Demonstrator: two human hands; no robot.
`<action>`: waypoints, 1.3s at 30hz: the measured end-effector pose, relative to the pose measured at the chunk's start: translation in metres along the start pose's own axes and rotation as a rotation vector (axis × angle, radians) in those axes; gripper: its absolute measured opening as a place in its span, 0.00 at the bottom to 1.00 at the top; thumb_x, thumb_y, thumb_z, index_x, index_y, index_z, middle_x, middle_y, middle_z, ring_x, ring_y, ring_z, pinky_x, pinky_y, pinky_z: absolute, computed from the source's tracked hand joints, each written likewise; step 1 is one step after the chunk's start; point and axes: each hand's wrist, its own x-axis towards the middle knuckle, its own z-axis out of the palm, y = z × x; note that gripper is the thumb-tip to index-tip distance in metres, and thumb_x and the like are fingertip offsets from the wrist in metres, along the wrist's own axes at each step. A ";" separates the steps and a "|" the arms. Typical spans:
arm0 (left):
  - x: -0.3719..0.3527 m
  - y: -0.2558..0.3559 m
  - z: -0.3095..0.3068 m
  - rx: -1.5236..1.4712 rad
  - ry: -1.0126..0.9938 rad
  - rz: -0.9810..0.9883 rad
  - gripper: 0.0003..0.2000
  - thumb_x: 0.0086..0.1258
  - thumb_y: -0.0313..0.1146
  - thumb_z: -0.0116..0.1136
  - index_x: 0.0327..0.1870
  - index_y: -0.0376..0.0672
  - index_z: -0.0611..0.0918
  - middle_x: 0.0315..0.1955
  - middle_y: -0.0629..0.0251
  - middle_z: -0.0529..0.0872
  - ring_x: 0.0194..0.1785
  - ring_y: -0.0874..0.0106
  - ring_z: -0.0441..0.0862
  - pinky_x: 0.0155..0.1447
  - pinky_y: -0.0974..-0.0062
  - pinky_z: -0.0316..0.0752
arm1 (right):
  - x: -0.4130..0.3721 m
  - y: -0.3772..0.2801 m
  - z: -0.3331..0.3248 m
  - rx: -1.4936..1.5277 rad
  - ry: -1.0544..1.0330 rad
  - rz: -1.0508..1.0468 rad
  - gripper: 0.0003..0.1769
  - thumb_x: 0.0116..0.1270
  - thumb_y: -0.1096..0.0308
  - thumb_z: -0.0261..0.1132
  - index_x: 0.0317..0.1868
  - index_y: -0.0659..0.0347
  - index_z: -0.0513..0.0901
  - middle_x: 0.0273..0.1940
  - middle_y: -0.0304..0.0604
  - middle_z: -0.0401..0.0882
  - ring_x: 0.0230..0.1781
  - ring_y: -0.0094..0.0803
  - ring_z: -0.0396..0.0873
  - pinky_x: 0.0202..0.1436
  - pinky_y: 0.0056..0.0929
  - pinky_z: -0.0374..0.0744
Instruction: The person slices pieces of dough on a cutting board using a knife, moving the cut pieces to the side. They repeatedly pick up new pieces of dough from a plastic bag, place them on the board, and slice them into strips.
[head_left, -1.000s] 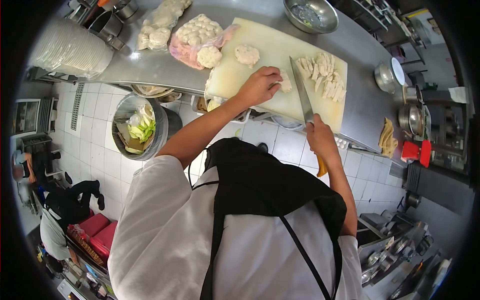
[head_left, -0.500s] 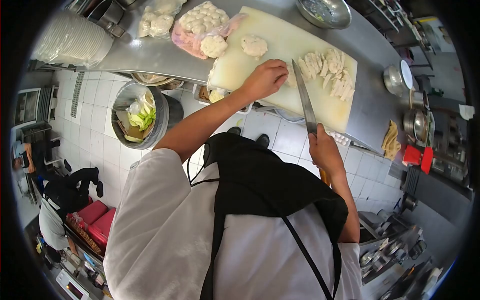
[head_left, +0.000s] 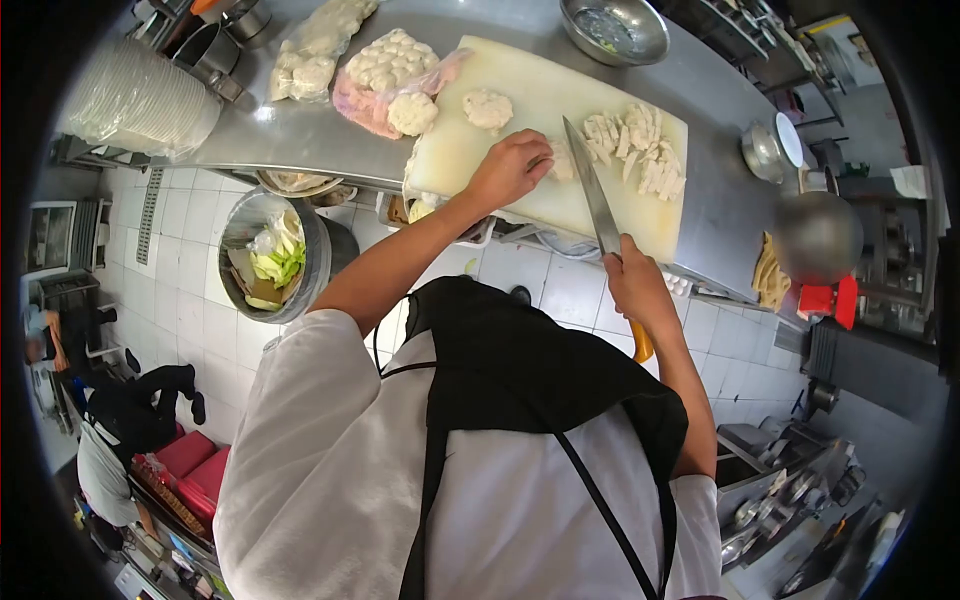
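My right hand grips a long kitchen knife, its yellow handle end showing below the fist. The blade slants across the white cutting board, tip pointing away, beside a small cream-white food piece. With fingers curled together, my left hand rests against that piece; its fingertips are partly hidden. Right of the blade lie cut cream-white strips. A whole knobbly cream-white lump sits on the board's left part. More such lumps lie on a pink plastic bag beyond the board's left edge.
A metal bowl stands behind the board. At right are a yellow cloth and a blurred round grey object. A lined bin with vegetable scraps stands left. Wrapped stacked containers sit at the counter's left end. Another person is far left.
The view has shifted, so the board and counter appear farther left and lower. A blurred round grey object now shows at right. Both hands keep nearly the same pose over the board.
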 end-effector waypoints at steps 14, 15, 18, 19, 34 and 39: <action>0.000 -0.001 0.004 -0.004 0.004 0.027 0.05 0.68 0.26 0.68 0.41 0.35 0.88 0.45 0.59 0.88 0.41 0.59 0.88 0.47 0.67 0.84 | 0.012 -0.030 0.012 0.121 -0.162 0.122 0.15 0.78 0.66 0.55 0.56 0.70 0.70 0.35 0.69 0.84 0.34 0.64 0.85 0.45 0.57 0.81; 0.001 -0.001 0.003 -0.023 0.000 0.001 0.05 0.68 0.26 0.68 0.41 0.35 0.88 0.45 0.59 0.88 0.40 0.60 0.88 0.47 0.67 0.84 | 0.020 -0.024 0.017 0.103 -0.136 0.071 0.14 0.79 0.67 0.54 0.54 0.71 0.70 0.30 0.65 0.84 0.24 0.55 0.85 0.34 0.52 0.83; -0.006 -0.001 0.004 -0.046 -0.007 -0.022 0.05 0.69 0.25 0.67 0.41 0.35 0.89 0.45 0.59 0.88 0.40 0.59 0.88 0.47 0.67 0.84 | 0.038 0.007 0.028 0.004 0.002 -0.125 0.13 0.79 0.66 0.54 0.53 0.71 0.70 0.27 0.60 0.83 0.18 0.47 0.83 0.28 0.47 0.82; -0.001 -0.003 0.002 -0.040 0.008 -0.014 0.05 0.69 0.25 0.67 0.42 0.35 0.89 0.45 0.59 0.88 0.40 0.59 0.88 0.47 0.67 0.84 | 0.022 -0.023 0.008 0.095 -0.060 0.032 0.13 0.80 0.66 0.54 0.53 0.69 0.70 0.27 0.59 0.83 0.18 0.46 0.83 0.28 0.46 0.82; -0.002 -0.004 0.003 -0.044 0.058 0.002 0.05 0.70 0.25 0.66 0.42 0.34 0.88 0.44 0.57 0.88 0.39 0.60 0.88 0.46 0.68 0.84 | -0.019 -0.050 -0.019 0.111 -0.201 0.182 0.15 0.80 0.63 0.55 0.53 0.69 0.71 0.39 0.70 0.84 0.43 0.67 0.84 0.52 0.58 0.78; -0.001 -0.003 0.001 -0.066 0.026 -0.013 0.05 0.68 0.24 0.66 0.41 0.33 0.88 0.43 0.57 0.88 0.39 0.60 0.88 0.45 0.68 0.84 | 0.002 -0.014 0.021 -0.063 -0.045 0.006 0.14 0.78 0.65 0.55 0.53 0.69 0.70 0.39 0.72 0.84 0.44 0.71 0.83 0.54 0.64 0.77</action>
